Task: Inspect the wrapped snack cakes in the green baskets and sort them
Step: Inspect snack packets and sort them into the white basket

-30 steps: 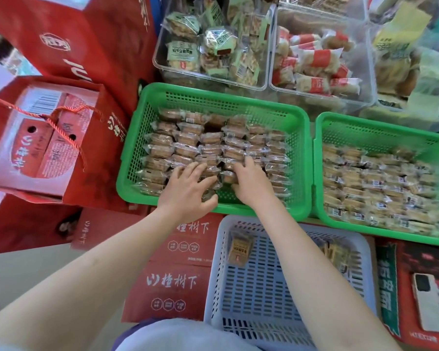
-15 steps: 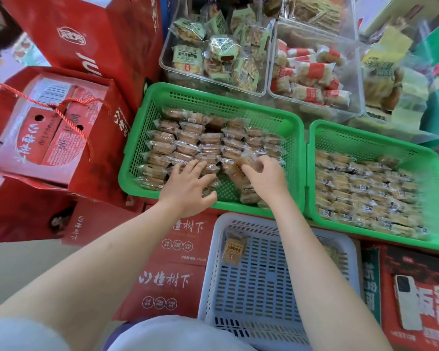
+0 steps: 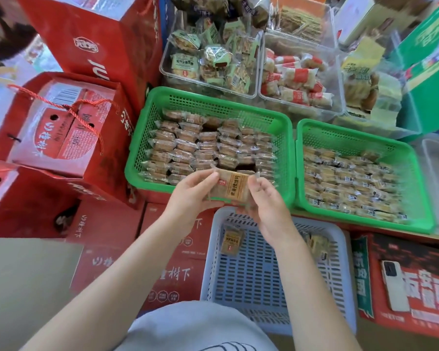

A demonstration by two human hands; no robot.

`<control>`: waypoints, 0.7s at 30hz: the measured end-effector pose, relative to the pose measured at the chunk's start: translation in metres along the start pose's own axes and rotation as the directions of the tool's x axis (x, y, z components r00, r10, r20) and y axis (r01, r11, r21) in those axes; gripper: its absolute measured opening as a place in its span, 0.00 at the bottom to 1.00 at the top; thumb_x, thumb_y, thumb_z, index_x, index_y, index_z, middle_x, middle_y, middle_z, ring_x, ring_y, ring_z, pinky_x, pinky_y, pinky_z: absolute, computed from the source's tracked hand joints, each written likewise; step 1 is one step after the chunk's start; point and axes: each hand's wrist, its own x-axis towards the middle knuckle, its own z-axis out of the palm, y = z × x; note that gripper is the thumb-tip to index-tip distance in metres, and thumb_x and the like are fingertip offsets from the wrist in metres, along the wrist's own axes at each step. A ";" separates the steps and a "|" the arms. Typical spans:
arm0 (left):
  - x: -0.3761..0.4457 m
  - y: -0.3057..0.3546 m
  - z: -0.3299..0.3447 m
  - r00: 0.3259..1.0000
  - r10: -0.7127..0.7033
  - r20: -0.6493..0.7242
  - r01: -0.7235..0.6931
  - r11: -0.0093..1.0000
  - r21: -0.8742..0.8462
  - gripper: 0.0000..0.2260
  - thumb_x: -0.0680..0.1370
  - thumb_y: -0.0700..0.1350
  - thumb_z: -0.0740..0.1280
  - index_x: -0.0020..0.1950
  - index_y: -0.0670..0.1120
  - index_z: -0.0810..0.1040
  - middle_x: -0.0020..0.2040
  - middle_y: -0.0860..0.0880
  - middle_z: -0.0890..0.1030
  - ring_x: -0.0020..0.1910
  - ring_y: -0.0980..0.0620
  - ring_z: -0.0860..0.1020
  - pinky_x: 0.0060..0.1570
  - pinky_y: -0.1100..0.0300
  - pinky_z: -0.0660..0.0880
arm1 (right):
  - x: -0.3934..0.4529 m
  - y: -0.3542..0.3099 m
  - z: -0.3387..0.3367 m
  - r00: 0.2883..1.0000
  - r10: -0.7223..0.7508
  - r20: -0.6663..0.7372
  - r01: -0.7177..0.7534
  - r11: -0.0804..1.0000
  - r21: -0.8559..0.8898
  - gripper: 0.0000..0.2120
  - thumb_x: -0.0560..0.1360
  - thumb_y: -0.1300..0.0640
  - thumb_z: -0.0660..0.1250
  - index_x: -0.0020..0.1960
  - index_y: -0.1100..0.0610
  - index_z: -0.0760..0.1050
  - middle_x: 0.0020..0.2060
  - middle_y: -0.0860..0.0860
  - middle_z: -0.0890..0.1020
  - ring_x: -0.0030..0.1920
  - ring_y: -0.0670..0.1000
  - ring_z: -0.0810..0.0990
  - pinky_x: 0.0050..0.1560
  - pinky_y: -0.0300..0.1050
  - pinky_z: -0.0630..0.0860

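Note:
Two green baskets stand side by side. The left green basket [image 3: 147, 138] holds several rows of clear-wrapped brown snack cakes [image 3: 188, 143]. The right green basket [image 3: 416, 178] is filled with more wrapped cakes [image 3: 345, 181]. Over the near rim of the left basket I hold one wrapped cake [image 3: 235, 186] flat, label up. My left hand [image 3: 192, 196] pinches its left end and my right hand [image 3: 269, 206] pinches its right end. Below my hands lies a pale blue basket [image 3: 251, 282] with one wrapped cake [image 3: 230, 242] on its floor and more partly hidden behind my right arm.
Clear tubs of green-labelled [image 3: 211, 59] and red-labelled snacks [image 3: 297, 82] stand behind the baskets. Red gift boxes [image 3: 58, 127] crowd the left side and lie under the blue basket. A white phone [image 3: 394, 285] lies on a red box at the right.
My right hand lifted one cake out of the left green basket and drew it toward me. My left hand left the basket's cakes and took the cake's other end.

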 end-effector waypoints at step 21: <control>-0.036 0.004 0.026 0.971 0.191 -0.144 -0.147 0.953 0.266 0.07 0.82 0.43 0.67 0.47 0.42 0.80 0.46 0.42 0.86 0.42 0.50 0.83 0.37 0.60 0.79 | -0.038 -0.013 0.005 0.815 -0.434 -0.384 0.290 0.879 -0.380 0.14 0.84 0.52 0.59 0.43 0.56 0.73 0.31 0.47 0.74 0.31 0.43 0.69 0.34 0.39 0.67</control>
